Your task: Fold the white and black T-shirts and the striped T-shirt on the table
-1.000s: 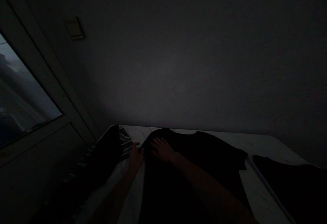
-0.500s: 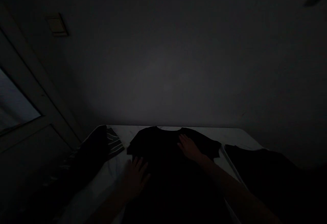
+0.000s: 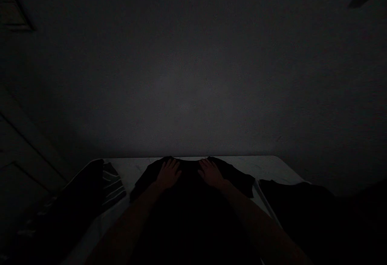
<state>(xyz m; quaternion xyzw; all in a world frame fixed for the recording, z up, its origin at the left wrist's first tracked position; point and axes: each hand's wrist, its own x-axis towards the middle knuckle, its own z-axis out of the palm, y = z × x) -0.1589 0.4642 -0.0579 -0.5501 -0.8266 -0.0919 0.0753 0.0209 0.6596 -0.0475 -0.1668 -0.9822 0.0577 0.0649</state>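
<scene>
A black T-shirt (image 3: 190,212) lies spread on a white table (image 3: 263,167), its collar toward the wall. My left hand (image 3: 168,174) rests flat on the shirt at the left of the neckline, fingers apart. Just beside it, my right hand (image 3: 211,173) lies flat on the right of the neckline. Neither hand seems to grip the cloth. My forearms cover part of the shirt's body, and the darkness hides its folds.
A dark garment with pale stripes (image 3: 113,186) lies on the table's left side. A black garment (image 3: 299,204) lies at the right, over the table's edge. A grey wall (image 3: 193,96) rises behind the table, and a small wall panel (image 3: 12,15) shows at upper left.
My left hand has moved up from the shirt's lower left to the neckline. My right hand has shifted slightly toward the collar. The view has turned right, and the window has left the frame.
</scene>
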